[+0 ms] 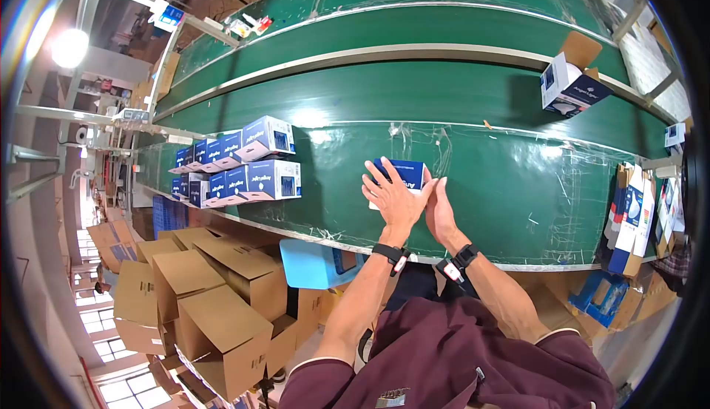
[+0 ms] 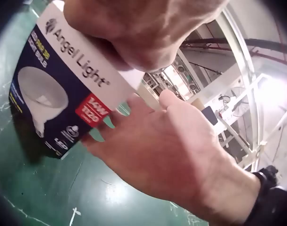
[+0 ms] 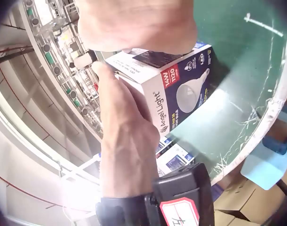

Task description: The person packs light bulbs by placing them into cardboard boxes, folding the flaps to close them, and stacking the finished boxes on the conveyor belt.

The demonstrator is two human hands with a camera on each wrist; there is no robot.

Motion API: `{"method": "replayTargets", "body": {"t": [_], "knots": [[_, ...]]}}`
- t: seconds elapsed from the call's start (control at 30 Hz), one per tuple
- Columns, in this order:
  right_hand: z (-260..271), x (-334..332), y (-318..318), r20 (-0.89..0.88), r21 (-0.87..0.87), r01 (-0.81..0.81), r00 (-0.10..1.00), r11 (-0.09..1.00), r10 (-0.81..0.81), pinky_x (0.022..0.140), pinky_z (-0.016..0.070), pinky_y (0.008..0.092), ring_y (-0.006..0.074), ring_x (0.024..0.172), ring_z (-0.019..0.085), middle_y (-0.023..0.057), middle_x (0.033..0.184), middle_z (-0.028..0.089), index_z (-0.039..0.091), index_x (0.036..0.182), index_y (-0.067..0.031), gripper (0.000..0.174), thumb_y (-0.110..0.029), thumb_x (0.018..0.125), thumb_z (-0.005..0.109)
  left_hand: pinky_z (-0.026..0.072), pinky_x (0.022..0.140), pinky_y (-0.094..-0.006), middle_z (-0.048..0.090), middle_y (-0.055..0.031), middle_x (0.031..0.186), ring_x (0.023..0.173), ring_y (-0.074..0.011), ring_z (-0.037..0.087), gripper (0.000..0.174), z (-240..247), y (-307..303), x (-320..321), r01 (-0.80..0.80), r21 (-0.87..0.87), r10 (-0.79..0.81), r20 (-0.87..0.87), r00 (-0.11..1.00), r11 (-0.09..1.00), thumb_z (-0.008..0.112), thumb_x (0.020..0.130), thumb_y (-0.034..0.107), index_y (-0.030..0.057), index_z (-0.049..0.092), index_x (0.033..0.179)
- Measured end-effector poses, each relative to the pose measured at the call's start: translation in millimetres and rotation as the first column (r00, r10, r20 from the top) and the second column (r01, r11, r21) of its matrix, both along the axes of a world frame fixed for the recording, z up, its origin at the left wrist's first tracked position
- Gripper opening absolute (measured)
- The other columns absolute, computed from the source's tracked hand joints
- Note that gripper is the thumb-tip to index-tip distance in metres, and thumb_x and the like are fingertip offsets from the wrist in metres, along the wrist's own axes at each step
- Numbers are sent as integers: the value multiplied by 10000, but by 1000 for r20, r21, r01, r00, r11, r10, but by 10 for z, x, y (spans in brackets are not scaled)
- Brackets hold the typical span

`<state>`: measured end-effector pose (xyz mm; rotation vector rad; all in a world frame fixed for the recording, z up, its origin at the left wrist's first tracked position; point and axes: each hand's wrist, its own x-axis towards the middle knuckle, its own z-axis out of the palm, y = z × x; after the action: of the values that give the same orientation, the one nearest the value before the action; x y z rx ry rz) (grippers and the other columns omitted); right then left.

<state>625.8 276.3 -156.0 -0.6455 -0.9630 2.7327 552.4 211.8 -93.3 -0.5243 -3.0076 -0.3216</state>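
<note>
A blue and white bulb box (image 1: 411, 173) stands on the green table (image 1: 488, 187) in front of the person. Over its left part lies the left hand (image 1: 394, 200), fingers spread and mostly straight. The right hand (image 1: 441, 215) is upright at the near right corner, its straight fingers close to the left thumb. In the left wrist view, the right hand (image 2: 167, 150) reaches its fingertips to the edge of the box (image 2: 54, 84), below the left hand (image 2: 139, 33). The right wrist view has the left hand (image 3: 127, 136) along the box (image 3: 181, 89); the right hand (image 3: 139, 26) covers part of it.
Two rows of similar boxes (image 1: 270, 180) stand at the left. An open-flapped box (image 1: 573, 87) is at the far right. Flat cardboard pieces (image 1: 632, 213) lean at the right end. Brown cartons (image 1: 222, 328) and a light-blue bin (image 1: 310, 265) are below the table's near edge.
</note>
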Motion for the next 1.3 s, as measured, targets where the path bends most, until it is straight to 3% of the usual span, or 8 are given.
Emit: {"method": "replayTargets", "body": {"t": [0.6,0.73,0.83,0.97,1.03,1.17,1.2,1.3], "knots": [[-94,-725,-30,296,223,-214,944,951,143,1217,291,463,213,1499,398,30,1652,420,329,1662,-165,772,-679,1085,321,306,1096,-658,304,-342,1589,1326,-541,405,1061,2,-399,-974,41,168,-47,32,998,985,795,739,528,69,374,1598],[171,-386,5,392,362,-271,912,892,118,1119,444,444,310,1394,518,189,1600,457,362,1626,-46,832,-665,1072,410,330,1077,-663,358,-343,1563,1312,-517,438,1045,60,-658,-1389,-32,-2,32,-27,999,999,763,769,575,73,375,1599],[92,77,159,484,319,-285,869,904,103,1115,445,454,315,1359,553,184,1573,496,340,1624,-17,850,-661,1073,406,327,1096,-657,362,-337,1574,1342,-516,434,1036,73,-897,-1925,-129,-41,129,-10,992,991,758,757,567,83,395,1598],[-376,709,330,381,344,-196,923,919,54,904,589,362,254,1097,717,155,1302,702,529,1450,6,501,-372,1123,494,497,883,-569,524,-246,1428,1155,-422,586,933,85,-998,-2198,-53,-349,16,-109,994,936,639,748,799,190,570,1451],[131,512,408,558,445,-206,825,871,-90,931,574,351,251,1153,691,114,1267,687,443,1553,6,629,-381,1081,594,504,910,-557,515,-249,1455,1197,-418,570,916,-114,-1086,-2282,-70,-289,3,-227,974,955,713,734,719,163,582,1449],[482,448,1427,260,884,-27,858,466,-443,804,524,292,114,924,593,32,1025,633,390,1591,4,720,-389,1048,653,406,1070,-629,319,-325,1621,1372,-503,444,990,-207,-1433,-2579,-214,-217,206,-56,977,952,707,849,610,138,331,1635],[698,401,1741,250,898,0,823,441,-510,903,537,357,183,1027,645,160,1220,689,331,1602,40,768,-336,1023,668,377,1098,-634,307,-329,1628,1406,-500,409,983,-332,-1565,-2687,-184,-244,165,-96,982,952,688,879,606,115,307,1640],[1096,169,2661,-31,984,148,693,100,-720,850,553,374,269,916,705,176,1048,730,335,1625,-66,750,-333,1008,668,259,1197,-619,266,-320,1662,1527,-468,276,1004,-333,-1548,-2728,-149,-308,122,-105,987,940,663,916,615,39,271,1638]]}}
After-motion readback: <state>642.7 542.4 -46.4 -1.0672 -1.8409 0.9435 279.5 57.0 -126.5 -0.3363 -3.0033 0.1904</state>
